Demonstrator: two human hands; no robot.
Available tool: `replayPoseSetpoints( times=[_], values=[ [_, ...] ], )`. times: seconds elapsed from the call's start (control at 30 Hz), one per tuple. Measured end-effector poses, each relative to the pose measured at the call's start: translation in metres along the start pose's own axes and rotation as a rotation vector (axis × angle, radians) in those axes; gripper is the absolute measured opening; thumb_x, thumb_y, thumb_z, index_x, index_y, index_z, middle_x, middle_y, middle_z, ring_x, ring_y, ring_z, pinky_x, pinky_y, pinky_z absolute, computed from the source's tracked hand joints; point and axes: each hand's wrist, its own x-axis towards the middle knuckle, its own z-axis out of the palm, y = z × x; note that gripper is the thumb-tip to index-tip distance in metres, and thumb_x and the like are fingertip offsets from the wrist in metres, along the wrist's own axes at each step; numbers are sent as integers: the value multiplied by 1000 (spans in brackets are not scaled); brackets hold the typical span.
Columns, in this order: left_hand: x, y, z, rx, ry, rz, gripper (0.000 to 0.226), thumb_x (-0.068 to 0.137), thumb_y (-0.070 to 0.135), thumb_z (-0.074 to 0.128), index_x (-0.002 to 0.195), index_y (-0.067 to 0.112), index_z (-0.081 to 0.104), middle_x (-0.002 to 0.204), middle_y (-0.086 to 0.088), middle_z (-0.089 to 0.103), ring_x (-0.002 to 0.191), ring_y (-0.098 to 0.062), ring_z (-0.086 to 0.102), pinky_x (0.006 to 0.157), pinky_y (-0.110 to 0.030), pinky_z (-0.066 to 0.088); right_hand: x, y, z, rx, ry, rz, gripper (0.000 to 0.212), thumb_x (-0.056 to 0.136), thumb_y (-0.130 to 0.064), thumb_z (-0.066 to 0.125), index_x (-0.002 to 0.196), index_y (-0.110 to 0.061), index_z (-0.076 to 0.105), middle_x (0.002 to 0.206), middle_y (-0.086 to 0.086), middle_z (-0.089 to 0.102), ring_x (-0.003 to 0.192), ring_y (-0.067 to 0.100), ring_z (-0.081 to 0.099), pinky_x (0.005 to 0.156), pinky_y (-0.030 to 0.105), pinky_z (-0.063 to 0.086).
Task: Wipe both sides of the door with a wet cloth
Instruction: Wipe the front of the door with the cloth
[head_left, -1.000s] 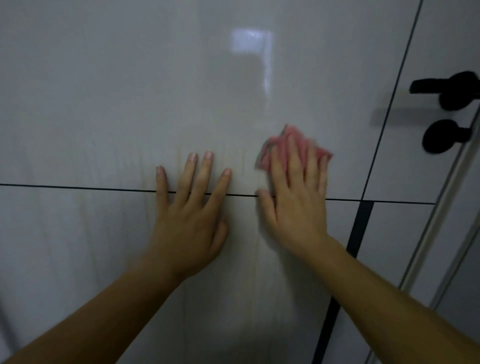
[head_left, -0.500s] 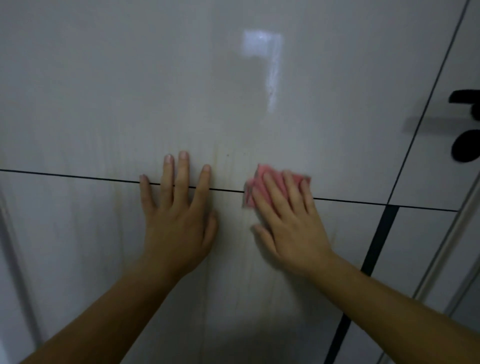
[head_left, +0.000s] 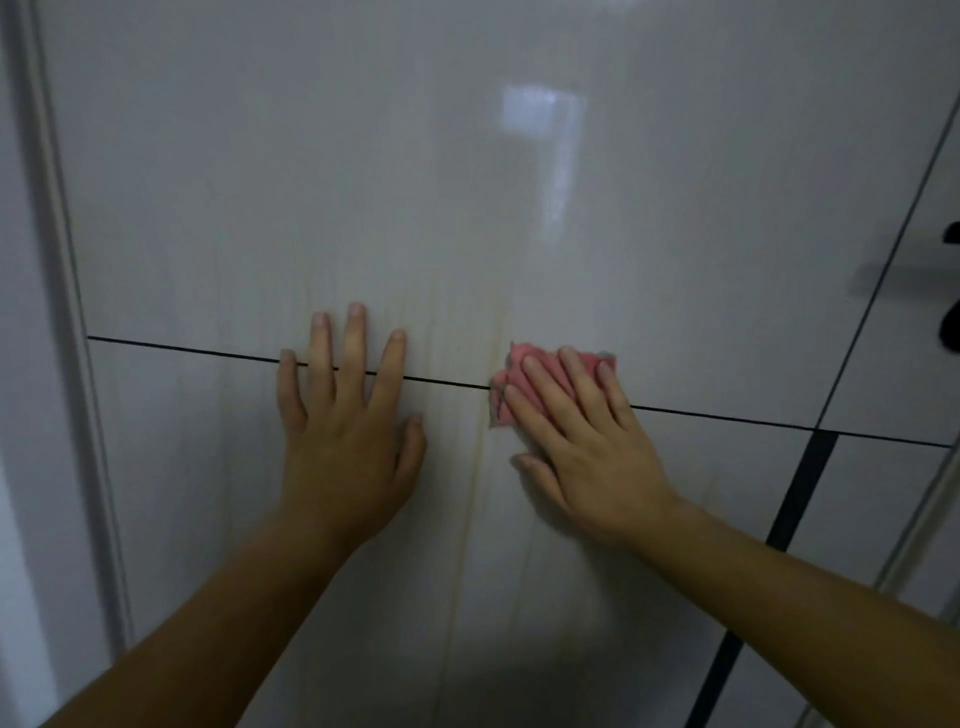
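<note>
The door is a glossy, pale grey-white panel standing upright and filling the view. A thin black line runs across it from the left edge, sloping slightly down toward the right edge. Near the right edge a broad black strip drops below that line. Faint yellowish streaks run down the middle of the surface, and a bright reflection sits in the upper part. The cloth is small, pink and crumpled, pressed flat on the door astride the black line, just right of the streaks, mostly covered by the straight fingers of the right hand.
</note>
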Motion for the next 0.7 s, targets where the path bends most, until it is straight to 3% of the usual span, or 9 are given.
replayPoseSetpoints(
  times=[0.13,0.2,0.33,0.43,0.6,0.7],
  values=[
    [0,-11,0,-6,-7,26,73,93,42,40,160,16,28,170,-17,12,156,-43,10,117,-68,19,72,12,-23,25,64,143,66,107,-50,31,163,-18,22,171,10,11,158,36,5,127,54,3],
    [0,-13,-1,-8,9,30,72,93,42,40,160,16,30,169,-17,16,155,-43,14,116,-66,22,87,5,-23,39,76,215,69,106,-51,32,164,-17,15,171,10,4,158,37,-1,127,55,-1],
    [0,-22,-2,-47,68,31,75,90,40,43,157,7,30,166,-23,21,153,-42,22,115,-61,27,32,-29,4,47,22,38,72,102,-50,50,162,-18,24,170,11,13,157,39,7,126,58,5],
    [-3,-35,1,-26,88,-22,76,91,38,45,157,4,29,166,-25,17,154,-43,16,118,-61,22,25,-28,6,9,1,-52,70,102,-50,51,161,-20,27,170,8,18,157,37,11,127,56,7],
    [-6,-46,5,36,60,0,78,90,36,49,159,7,28,168,-20,15,155,-40,16,116,-65,22,125,-17,-20,42,117,161,67,105,-50,38,163,-17,24,170,12,15,157,38,7,127,57,5],
    [-6,-52,3,33,44,13,76,90,37,47,159,10,28,169,-18,17,155,-38,17,116,-63,24,101,-35,-9,54,80,87,71,105,-51,42,163,-16,22,170,12,12,157,39,5,126,59,6]
  ],
)
